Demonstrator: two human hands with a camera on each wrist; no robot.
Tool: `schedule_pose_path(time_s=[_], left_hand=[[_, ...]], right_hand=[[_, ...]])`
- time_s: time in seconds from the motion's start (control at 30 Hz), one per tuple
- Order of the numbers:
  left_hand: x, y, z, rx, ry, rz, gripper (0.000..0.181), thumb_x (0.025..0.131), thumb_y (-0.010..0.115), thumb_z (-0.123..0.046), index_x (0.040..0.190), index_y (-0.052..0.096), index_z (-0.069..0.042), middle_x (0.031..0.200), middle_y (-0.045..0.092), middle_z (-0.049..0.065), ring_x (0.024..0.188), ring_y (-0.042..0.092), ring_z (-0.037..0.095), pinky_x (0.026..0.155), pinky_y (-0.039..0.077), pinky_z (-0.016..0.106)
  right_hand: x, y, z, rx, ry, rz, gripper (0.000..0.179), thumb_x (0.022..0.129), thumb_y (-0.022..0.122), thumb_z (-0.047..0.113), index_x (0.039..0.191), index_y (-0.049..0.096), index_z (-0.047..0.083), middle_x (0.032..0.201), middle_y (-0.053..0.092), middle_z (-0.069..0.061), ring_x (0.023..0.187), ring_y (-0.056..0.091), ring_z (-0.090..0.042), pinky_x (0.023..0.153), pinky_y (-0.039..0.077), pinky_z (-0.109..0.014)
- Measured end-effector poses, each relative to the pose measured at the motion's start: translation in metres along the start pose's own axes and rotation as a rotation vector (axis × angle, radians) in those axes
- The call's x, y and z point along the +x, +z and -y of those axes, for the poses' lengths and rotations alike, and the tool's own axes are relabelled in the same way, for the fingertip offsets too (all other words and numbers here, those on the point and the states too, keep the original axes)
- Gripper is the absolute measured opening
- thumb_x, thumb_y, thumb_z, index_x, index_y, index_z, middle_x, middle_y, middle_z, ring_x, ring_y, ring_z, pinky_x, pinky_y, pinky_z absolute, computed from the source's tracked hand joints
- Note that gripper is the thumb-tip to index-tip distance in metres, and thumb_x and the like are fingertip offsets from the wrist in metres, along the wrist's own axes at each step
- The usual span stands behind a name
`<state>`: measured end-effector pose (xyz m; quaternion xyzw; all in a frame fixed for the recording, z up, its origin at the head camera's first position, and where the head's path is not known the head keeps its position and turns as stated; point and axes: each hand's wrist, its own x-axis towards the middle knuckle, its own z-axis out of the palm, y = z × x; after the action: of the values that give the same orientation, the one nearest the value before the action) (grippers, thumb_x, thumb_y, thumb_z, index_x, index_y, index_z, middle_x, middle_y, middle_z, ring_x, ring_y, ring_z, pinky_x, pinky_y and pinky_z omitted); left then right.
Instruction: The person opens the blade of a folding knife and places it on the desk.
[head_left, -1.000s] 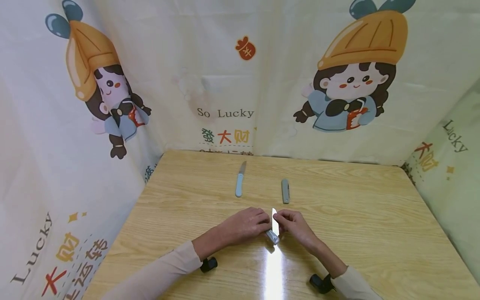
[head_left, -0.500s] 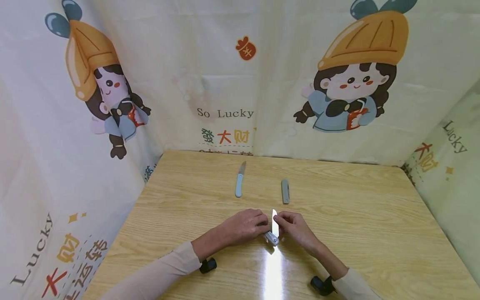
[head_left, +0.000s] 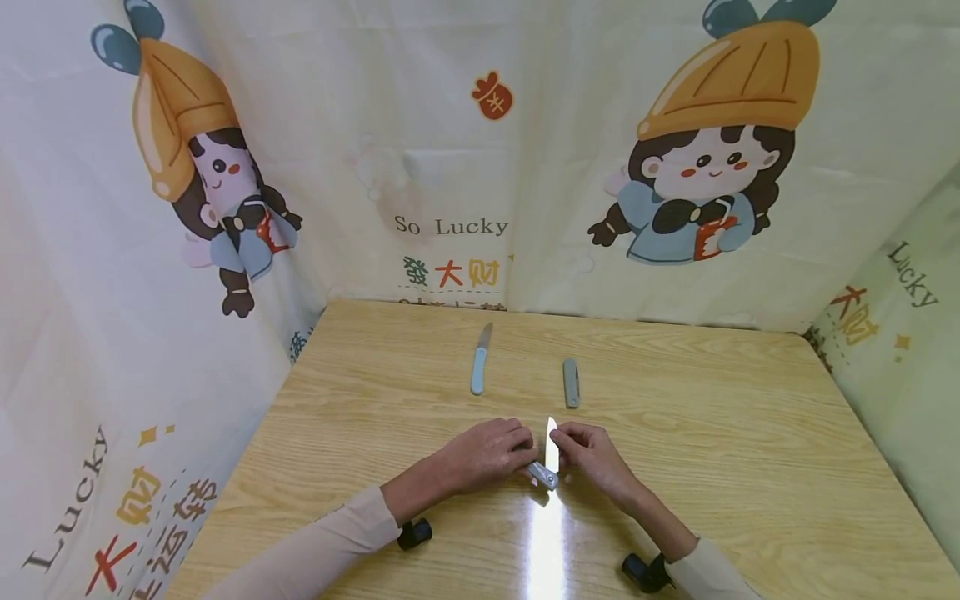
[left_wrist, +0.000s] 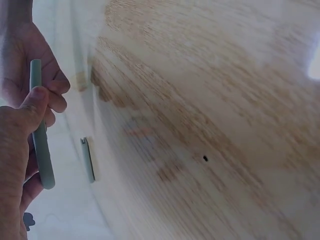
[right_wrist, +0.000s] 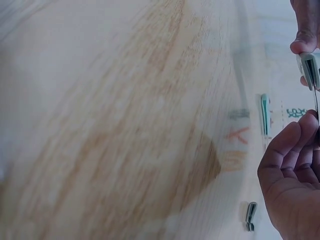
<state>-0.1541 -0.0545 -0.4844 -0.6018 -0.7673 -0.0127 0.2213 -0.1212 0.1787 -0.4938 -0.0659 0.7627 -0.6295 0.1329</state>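
My left hand point(head_left: 491, 454) grips the grey-green handle of a folding knife point(head_left: 543, 476), its thumb lying along the handle point(left_wrist: 43, 150) in the left wrist view. The shiny blade point(head_left: 552, 446) stands out from the handle at an angle, partly unfolded, its tip pointing away from me. On the blade's right side, the fingertips of my right hand point(head_left: 596, 458) pinch it. From the right wrist view I see the handle's slot point(right_wrist: 310, 70) and the thin blade running down to my right fingers. In the left wrist view the blade is hidden.
Farther back on the wooden table point(head_left: 712, 417) lie a blue-handled knife point(head_left: 478, 367) with its blade out and a folded grey-green knife point(head_left: 572, 383). A printed curtain point(head_left: 555, 150) hangs behind the table. Black wrist devices point(head_left: 415, 533) sit under both forearms.
My left hand has shifted slightly left, and the handle lies flatter. The angle between handle and blade looks a little wider. My right hand keeps its pinch, having moved a touch right.
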Motion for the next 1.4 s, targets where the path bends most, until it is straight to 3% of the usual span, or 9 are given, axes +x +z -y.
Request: schedule_pose_path(time_s=[0.43,0.7,1.13,1.4], left_hand=[[-0.003,0.0,-0.003,-0.005,-0.043,-0.002,0.028,0.098,0.068,-0.041,0.106,0.074,-0.015,0.101,0.063,-0.003,0.088,0.055,0.009,0.076,0.048,0.021],[-0.004,-0.001,-0.005,-0.011,-0.068,-0.023,0.029,0.095,0.072,-0.042,0.105,0.076,-0.015,0.102,0.063,-0.003,0.092,0.057,0.01,0.081,0.049,0.022],[-0.005,0.001,-0.008,-0.026,-0.107,-0.04,0.03,0.095,0.072,-0.042,0.106,0.077,-0.015,0.102,0.062,-0.003,0.089,0.054,0.009,0.075,0.047,0.02],[-0.006,0.0,-0.01,-0.001,-0.125,-0.058,0.028,0.094,0.074,-0.042,0.105,0.077,-0.016,0.102,0.062,-0.002,0.089,0.056,0.01,0.078,0.048,0.021]], right_hand=[[-0.001,-0.001,0.0,0.027,0.049,-0.068,0.031,0.105,0.06,0.021,0.103,0.065,-0.009,0.078,0.059,-0.005,0.072,0.058,-0.016,0.064,0.05,-0.027],[-0.002,-0.002,0.0,0.043,0.04,-0.066,0.031,0.105,0.06,0.021,0.106,0.065,-0.009,0.081,0.06,-0.006,0.074,0.059,-0.017,0.068,0.052,-0.027],[-0.001,-0.002,-0.002,0.073,0.056,-0.112,0.029,0.104,0.061,0.021,0.104,0.065,-0.008,0.078,0.06,-0.006,0.074,0.06,-0.017,0.071,0.056,-0.029],[-0.002,-0.002,0.001,0.078,0.052,-0.126,0.029,0.104,0.062,0.02,0.106,0.066,-0.009,0.08,0.061,-0.009,0.075,0.061,-0.018,0.071,0.056,-0.029]])
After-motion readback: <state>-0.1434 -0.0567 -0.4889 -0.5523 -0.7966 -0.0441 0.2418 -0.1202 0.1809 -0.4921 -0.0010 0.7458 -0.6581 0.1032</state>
